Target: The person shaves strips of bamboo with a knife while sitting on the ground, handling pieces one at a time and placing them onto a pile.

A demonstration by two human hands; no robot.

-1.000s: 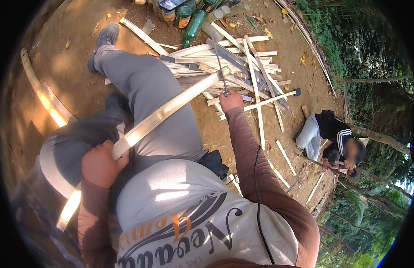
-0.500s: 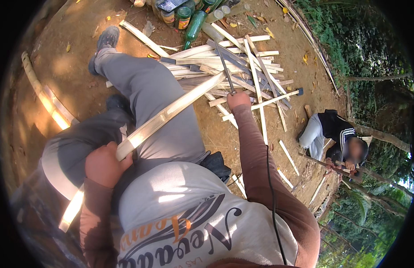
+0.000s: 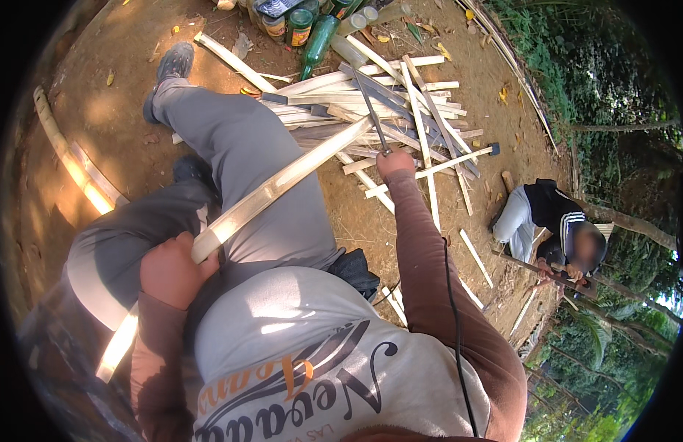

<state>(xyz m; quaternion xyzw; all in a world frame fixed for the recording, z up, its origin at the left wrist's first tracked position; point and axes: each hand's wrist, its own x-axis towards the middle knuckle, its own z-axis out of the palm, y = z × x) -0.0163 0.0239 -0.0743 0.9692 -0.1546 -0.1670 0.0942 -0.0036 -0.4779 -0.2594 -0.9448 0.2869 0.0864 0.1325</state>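
My left hand (image 3: 175, 272) is closed round a long pale split bamboo strip (image 3: 271, 190), near its lower end. The strip slants up to the right across my thigh, and its tail comes out below the hand beside my forearm. My right hand (image 3: 396, 165), at the end of an outstretched arm, grips a knife (image 3: 370, 107) with a long, narrow dark blade. The blade points away from me and lies against or just beside the strip's far end; I cannot tell whether they touch. My fingers hide most of the handle.
A loose pile of bamboo strips (image 3: 411, 121) covers the ground ahead. Beyond it stand jars and a green bottle (image 3: 320, 46). Curved bamboo pieces (image 3: 70, 156) lie at left. Another person (image 3: 551, 221) crouches at right, holding a long pole. A black cable (image 3: 456, 324) runs along my right arm.
The whole view has shifted very slightly. Both hands, the bamboo strip and the knife keep nearly the same places.
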